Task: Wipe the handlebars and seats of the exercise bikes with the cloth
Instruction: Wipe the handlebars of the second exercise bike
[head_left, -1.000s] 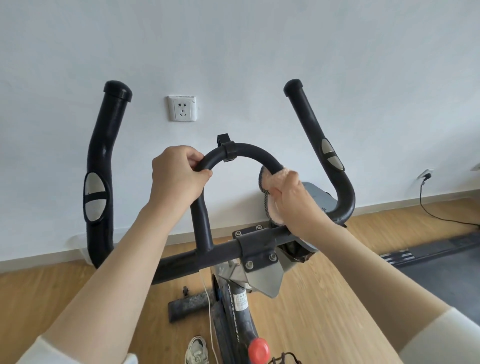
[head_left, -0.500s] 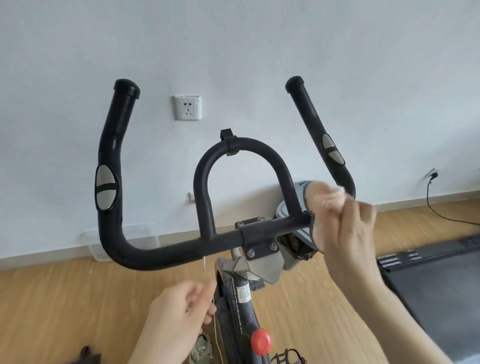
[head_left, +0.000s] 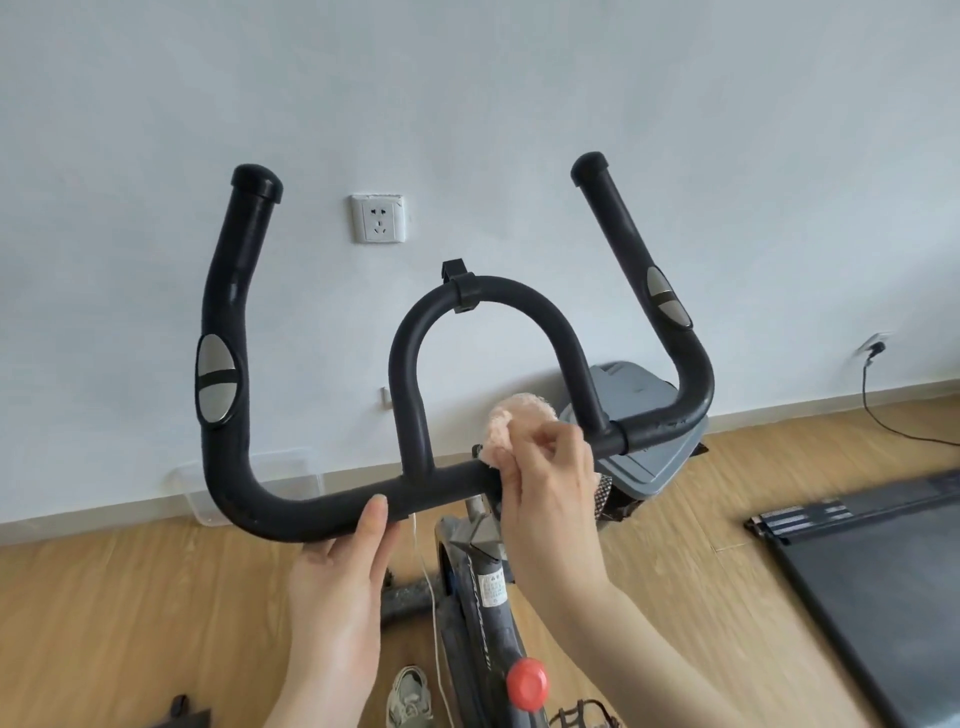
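Cloth, pink and fluffy, sits bunched on the bar of the bike, just right of where the loop meets the crossbar. The right hand pinches it there, fingers curled over the wad and pressing it onto the tube. The left hand holds the crossbar from below, left of the loop's foot. Its thumb lies up across the front of the tube and its fingers pass under it, out of our sight.

We judge that the bar wipe is under way, with the middle of the crossbar in hand and the left hand steadying the bike. We cannot tell how much of the bar is already clean, since nothing on the black foam shows it. No seat is in our view, so we take that part as not yet done.

For the next move we would want the cloth wrapped round the tube and drawn along it. It could go outward to the right bend, or toward the left hand, which would then have to shift aside. The loop's feet make corners that a flat pass would skip, so we would work the cloth round them.
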